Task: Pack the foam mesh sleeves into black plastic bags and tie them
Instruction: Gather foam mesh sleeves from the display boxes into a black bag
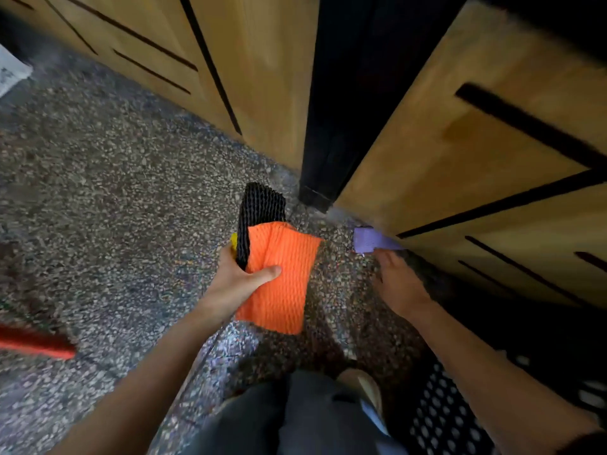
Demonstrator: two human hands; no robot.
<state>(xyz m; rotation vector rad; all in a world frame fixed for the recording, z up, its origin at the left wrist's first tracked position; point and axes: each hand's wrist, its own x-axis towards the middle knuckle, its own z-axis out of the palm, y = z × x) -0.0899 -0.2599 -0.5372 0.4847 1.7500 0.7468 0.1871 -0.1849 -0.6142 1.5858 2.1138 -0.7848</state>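
Bright mesh sleeves over a speckled floor
The orange sleeve point(282, 277) is ribbed in fine net lines, the black sleeve point(259, 205) shows a coarser diamond net, and a yellow sliver point(234, 241) shows beside them; a pale purple sleeve point(371, 239) lies on the grey-brown speckled floor point(115, 192) by tan wooden cabinets point(460, 159) lined with black grooves.

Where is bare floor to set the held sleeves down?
Open floor lies left of the left hand, between the cabinets and the red object. Crowded right: the right hand by the purple sleeve at the wooden panel.
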